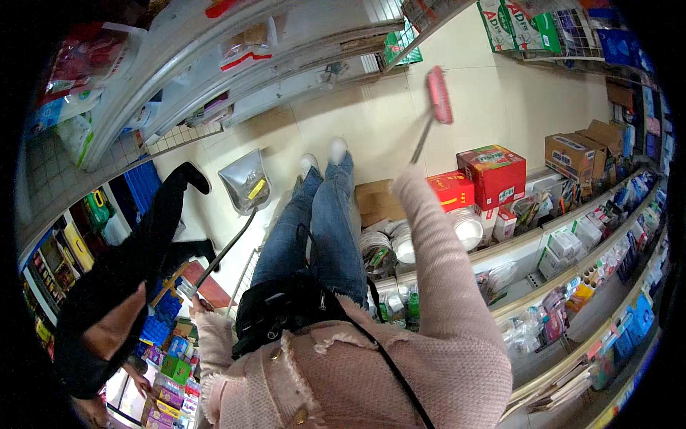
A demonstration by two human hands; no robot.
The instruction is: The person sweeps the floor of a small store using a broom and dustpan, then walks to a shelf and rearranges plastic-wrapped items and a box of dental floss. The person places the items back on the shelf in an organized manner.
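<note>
My left hand (199, 307) grips the pale end of the long handle of a metal dustpan (245, 181). The dustpan rests on the tiled floor left of my feet, with a yellow packet and some debris in it. A broom with a pink head (439, 95) is held out ahead on my right side; its grey stick runs back to the end of my right sleeve. My right hand (408, 172) is mostly covered by the cuff, so its fingers do not show. The broom head is slightly blurred and lies over the floor, apart from the dustpan.
Shelves (482, 257) of packaged goods line the right side, with red boxes (491, 177) and a cardboard carton (569, 156) along them. More shelving (203, 69) runs across the upper left. A person in black (107, 300) stands close at the left, a foot near the dustpan.
</note>
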